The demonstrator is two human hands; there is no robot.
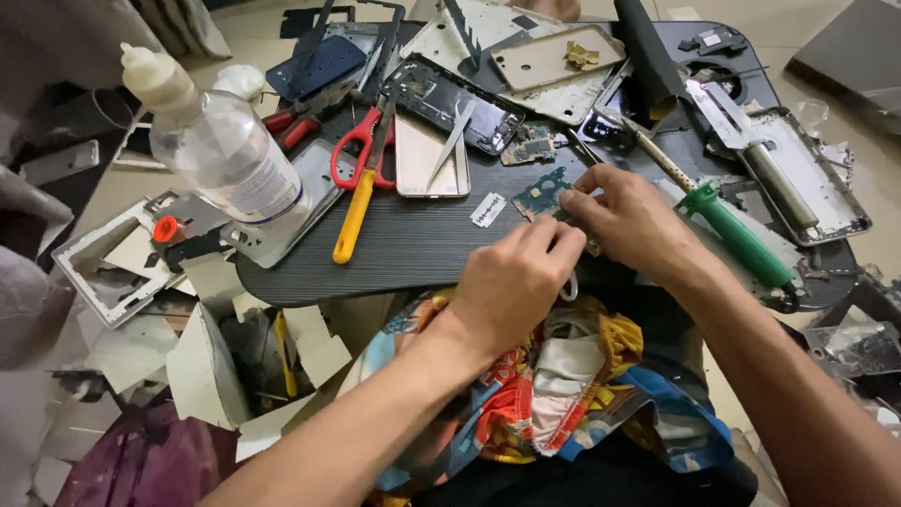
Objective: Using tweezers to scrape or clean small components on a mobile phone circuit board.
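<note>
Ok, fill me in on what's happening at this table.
A person sits at a dark tray littered with phone parts. Both hands meet over a small teal circuit board: the right hand pinches it at the edge, and the left hand presses in beside it. What the left fingers hold is hidden. A razor blade, red-handled scissors, a green-handled screwdriver and a clear bottle lie around them.

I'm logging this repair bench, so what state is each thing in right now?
Small teal circuit board: held by both hands at the tray edge.
Clear plastic bottle: capped, lying tilted.
Red-handled scissors: closed, lying flat.
Black phone frame: opened, insides exposed.
Green-handled screwdriver: lying unused.
Left hand: gripping.
Right hand: gripping.
</note>
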